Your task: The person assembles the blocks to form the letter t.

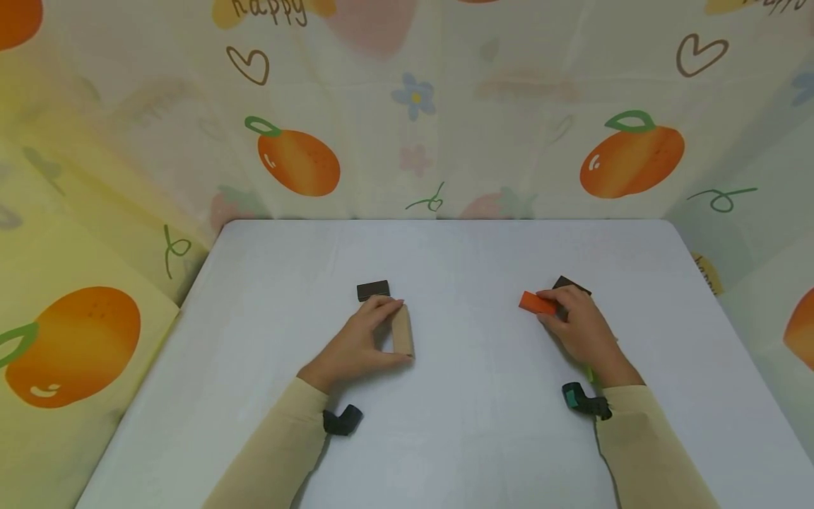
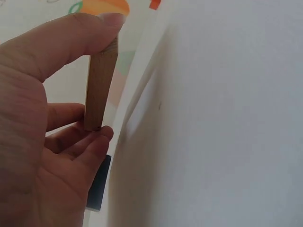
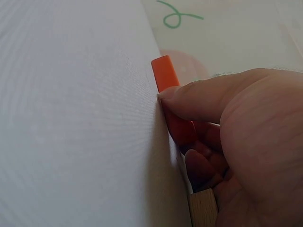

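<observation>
My left hand (image 1: 361, 341) pinches a plain wooden block (image 1: 403, 331) by its two ends, thumb at the near end and fingertips at the far end. In the left wrist view the block (image 2: 101, 90) is held up over the white surface, its shadow beside it. A dark block (image 1: 373, 290) lies just beyond the left fingers. On the right side, my right hand (image 1: 581, 329) pinches an orange block (image 1: 535, 302) between thumb and fingers, its left part sticking out. Behind those fingers lies another dark block (image 1: 572, 284), partly covered by the hand.
Below the right palm sits a light wooden block (image 3: 203, 208). Something green (image 1: 591, 375) peeks out by the right wrist, mostly hidden. The white table (image 1: 458, 431) ends at the back against a fruit-patterned cloth (image 1: 483, 141), which also hangs at both sides.
</observation>
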The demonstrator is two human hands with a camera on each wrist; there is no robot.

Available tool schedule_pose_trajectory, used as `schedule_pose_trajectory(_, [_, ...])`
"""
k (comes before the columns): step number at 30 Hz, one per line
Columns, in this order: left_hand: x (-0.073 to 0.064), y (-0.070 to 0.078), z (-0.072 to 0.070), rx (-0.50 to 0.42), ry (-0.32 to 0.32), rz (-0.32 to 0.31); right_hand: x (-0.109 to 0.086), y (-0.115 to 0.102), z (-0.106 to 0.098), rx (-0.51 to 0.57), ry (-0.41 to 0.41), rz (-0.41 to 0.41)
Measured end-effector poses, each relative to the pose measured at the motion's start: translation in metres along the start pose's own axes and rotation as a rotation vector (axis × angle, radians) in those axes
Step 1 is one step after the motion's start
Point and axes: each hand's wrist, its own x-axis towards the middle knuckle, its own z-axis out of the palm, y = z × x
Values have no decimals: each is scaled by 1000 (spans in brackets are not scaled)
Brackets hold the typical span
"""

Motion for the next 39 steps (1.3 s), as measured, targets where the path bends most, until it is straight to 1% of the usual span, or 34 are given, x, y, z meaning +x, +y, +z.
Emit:
schedule_pose_trajectory(4, [6,4,5,6,1,23,0,0,0,-3,3,1])
schedule_pose_trajectory(8, [14,6,11,11,-13,49,0,0,-1,-5,2,0])
schedule_pose_trajectory(12, [22,12,17,24,-33,76,2,0,-1,-3,6,-6])
schedule_pose_trajectory(20, [35,22,28,31,-70,99,5,1,3,-8,-1,-5])
schedule_pose_trajectory(28, [46,28,39,40,-102,92,3,-1,2,-3,2,6])
schedule_pose_trajectory(39, [55,24,57,66,-138,44,1,1,2,4,9,6])
